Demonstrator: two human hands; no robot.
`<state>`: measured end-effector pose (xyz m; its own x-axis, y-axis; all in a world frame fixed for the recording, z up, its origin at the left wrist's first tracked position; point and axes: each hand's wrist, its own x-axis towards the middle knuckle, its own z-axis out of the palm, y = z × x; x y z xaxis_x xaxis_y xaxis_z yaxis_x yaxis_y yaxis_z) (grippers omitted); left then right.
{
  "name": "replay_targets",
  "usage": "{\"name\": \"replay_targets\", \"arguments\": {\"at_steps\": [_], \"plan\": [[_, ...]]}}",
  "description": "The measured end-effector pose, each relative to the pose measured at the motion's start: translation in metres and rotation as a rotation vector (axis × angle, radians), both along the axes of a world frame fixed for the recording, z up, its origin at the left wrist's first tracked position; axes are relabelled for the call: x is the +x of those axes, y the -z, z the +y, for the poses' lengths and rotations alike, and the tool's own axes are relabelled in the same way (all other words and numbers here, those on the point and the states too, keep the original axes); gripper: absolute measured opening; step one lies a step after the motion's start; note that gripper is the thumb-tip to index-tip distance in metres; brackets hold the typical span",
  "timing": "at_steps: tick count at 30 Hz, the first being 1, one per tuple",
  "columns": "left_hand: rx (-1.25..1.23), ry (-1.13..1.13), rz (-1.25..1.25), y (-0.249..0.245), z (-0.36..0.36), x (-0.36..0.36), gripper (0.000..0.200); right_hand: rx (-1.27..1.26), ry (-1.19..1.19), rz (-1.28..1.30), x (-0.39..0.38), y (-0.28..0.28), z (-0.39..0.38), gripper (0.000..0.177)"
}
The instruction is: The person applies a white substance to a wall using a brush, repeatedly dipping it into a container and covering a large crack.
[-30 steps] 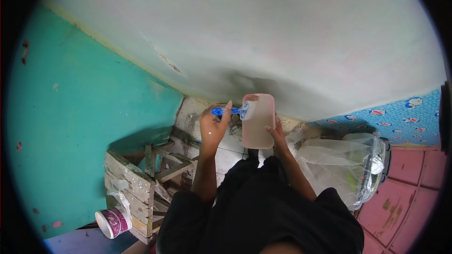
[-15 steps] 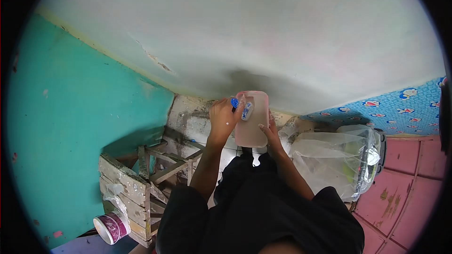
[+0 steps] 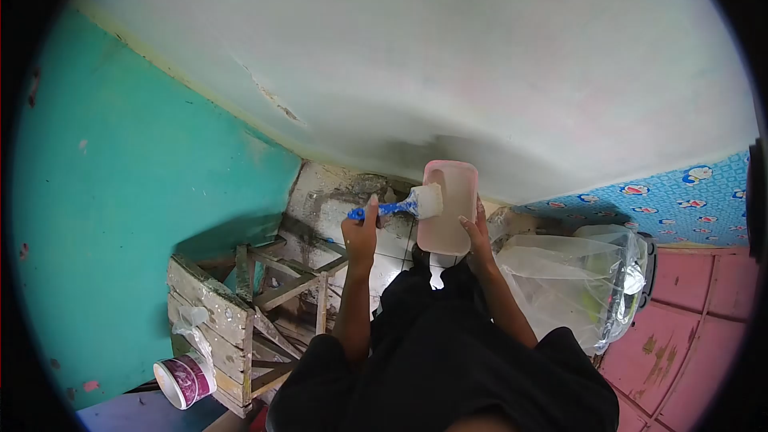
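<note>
My left hand (image 3: 360, 232) is closed round the blue handle of a paintbrush (image 3: 398, 207). The brush lies almost level, its pale, paint-coated bristles overlapping the left rim of a pink plastic tray (image 3: 462, 242). Whitish paint coats the inside of the tray. At the tray's right side, my right hand (image 3: 478, 238) grips it, thumb over the rim and the other fingers mostly hidden behind. Both hands are in front of my body, close to the foot of the white wall (image 3: 480, 48).
To the left, a paint-spattered wooden stand (image 3: 210, 300) stands by the green wall (image 3: 144, 176), a white-and-purple tub (image 3: 186, 380) at its side. A plastic-covered item (image 3: 552, 272) is at the right, near pink panels (image 3: 664, 344) and blue patterned covering (image 3: 680, 196).
My left hand has drawn left and down, turning the brush from over the tray to its left rim. The tray and my right hand have shifted slightly right.
</note>
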<state>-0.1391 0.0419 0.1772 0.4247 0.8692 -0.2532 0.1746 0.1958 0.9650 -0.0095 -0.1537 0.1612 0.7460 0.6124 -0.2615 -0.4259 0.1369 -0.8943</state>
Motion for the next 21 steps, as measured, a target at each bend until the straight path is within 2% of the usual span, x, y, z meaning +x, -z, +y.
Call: {"name": "replay_targets", "arguments": {"at_steps": [3,6,9,13,17,18,19,21], "plan": [[-0.211,0.058,-0.079,0.006,-0.01,-0.017,0.036,-0.009,0.013,-0.006,0.002,0.014,-0.006,0.077],[-0.146,0.333,0.031,0.005,-0.005,-0.039,0.028,-0.009,0.029,0.019,0.003,0.03,-0.014,0.077],[-0.087,0.531,0.053,0.021,-0.006,-0.055,0.029,0.003,0.058,0.045,0.003,0.036,-0.015,0.077],[-0.177,0.663,0.065,0.038,-0.016,-0.067,0.026,-0.058,0.045,-0.039,0.004,0.048,-0.014,0.075],[-0.234,0.637,0.0,0.067,-0.035,-0.068,0.019,-0.097,0.052,-0.154,0.012,0.093,-0.023,0.075],[-0.24,0.643,-0.02,0.074,-0.036,-0.066,0.018,-0.073,0.054,-0.01,0.011,0.072,-0.019,0.076],[-0.29,0.591,0.008,0.082,-0.038,-0.065,0.017,-0.068,0.054,-0.012,0.009,0.076,-0.02,0.077],[-0.221,0.521,-0.007,0.108,-0.036,-0.058,0.018,-0.059,0.051,-0.024,0.012,0.092,-0.019,0.077]]}}
